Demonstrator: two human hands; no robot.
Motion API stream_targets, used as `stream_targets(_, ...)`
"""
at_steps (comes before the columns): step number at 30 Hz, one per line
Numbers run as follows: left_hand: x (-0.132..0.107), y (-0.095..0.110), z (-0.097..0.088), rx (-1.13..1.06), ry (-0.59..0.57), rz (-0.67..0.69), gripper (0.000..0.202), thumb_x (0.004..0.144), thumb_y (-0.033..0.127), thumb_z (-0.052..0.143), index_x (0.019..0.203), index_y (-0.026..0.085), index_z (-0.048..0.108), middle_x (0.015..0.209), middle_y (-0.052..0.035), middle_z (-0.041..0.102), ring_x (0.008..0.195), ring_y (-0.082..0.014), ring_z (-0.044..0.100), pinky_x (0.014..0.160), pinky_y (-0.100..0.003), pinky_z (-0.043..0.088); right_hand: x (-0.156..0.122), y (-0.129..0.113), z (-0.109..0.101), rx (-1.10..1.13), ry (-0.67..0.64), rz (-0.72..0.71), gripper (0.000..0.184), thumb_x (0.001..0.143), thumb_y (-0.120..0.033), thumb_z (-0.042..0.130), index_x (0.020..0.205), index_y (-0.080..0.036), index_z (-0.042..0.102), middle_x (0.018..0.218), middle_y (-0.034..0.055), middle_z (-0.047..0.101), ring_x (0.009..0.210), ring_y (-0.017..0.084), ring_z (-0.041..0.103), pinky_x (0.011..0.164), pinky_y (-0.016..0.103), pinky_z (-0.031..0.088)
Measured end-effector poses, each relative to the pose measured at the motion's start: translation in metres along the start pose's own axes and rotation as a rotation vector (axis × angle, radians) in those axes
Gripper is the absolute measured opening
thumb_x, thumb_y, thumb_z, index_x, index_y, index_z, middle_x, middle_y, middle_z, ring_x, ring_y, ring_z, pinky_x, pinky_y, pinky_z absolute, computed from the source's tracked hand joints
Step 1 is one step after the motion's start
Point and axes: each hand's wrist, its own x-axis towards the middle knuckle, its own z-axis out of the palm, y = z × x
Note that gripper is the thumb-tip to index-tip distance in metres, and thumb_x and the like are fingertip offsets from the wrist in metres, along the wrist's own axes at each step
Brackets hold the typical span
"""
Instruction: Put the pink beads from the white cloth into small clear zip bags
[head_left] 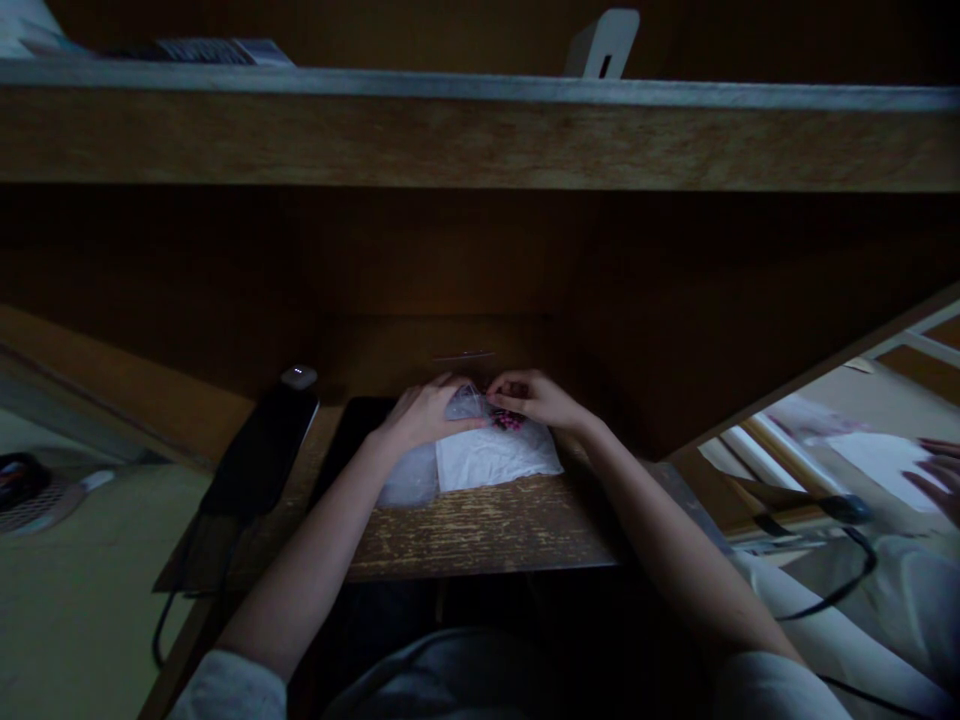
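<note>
A small clear plastic bag (466, 403) is held up between the two hands, just by some little dark pink bits (508, 421) (too small to tell what they are). The left hand (427, 415) and the right hand (537, 397) seem to pinch it with bent fingers, which keeps it off the white sheet (495, 458) below. That sheet lies on a worn wooden desk (480, 530), near a black box (262, 450). Far right, another person's hand (934, 480) is near white paper (877, 470).
</note>
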Motion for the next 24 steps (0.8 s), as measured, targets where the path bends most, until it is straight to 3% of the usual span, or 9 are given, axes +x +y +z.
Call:
stream_targets(7, -0.001, 0.001, -0.001, 0.003, -0.011, -0.017, 0.057, 0.077, 0.064, 0.053, 0.117, 0.024, 0.052, 0.114, -0.0064, 0.060, 0.098, -0.0245, 0.061, 0.081, -0.037, 0.049, 0.000, -0.008, 0.005, -0.030, 0.055, -0.033, 0.029, 0.084, -0.040, 0.054, 0.092, -0.015, 0.066, 0.078, 0.0039, 0.063, 0.064, 0.012, 0.052, 0.057, 0.022, 0.036)
stream_targets(15, 0.000, -0.001, 0.002, -0.008, 0.004, 0.009, 0.056, 0.078, 0.061, 0.054, 0.119, 0.024, 0.051, 0.119, -0.0061, 0.059, 0.105, -0.0239, 0.059, 0.087, -0.036, 0.048, -0.001, 0.006, -0.006, -0.179, -0.182, 0.013, 0.018, 0.077, -0.022, 0.058, 0.088, -0.014, 0.069, 0.075, 0.0034, 0.065, 0.060, 0.012, 0.052, 0.057, 0.022, 0.037)
stream_targets(24, 0.000, -0.001, 0.002, 0.015, -0.003, 0.007, 0.057, 0.078, 0.062, 0.053, 0.119, 0.023, 0.050, 0.117, -0.0069, 0.059, 0.102, -0.0243, 0.060, 0.085, -0.037, 0.049, 0.002, 0.010, 0.001, -0.242, -0.207, -0.006, 0.015, 0.075, -0.017, 0.057, 0.083, -0.016, 0.070, 0.079, 0.0039, 0.066, 0.066, 0.013, 0.055, 0.061, 0.023, 0.038)
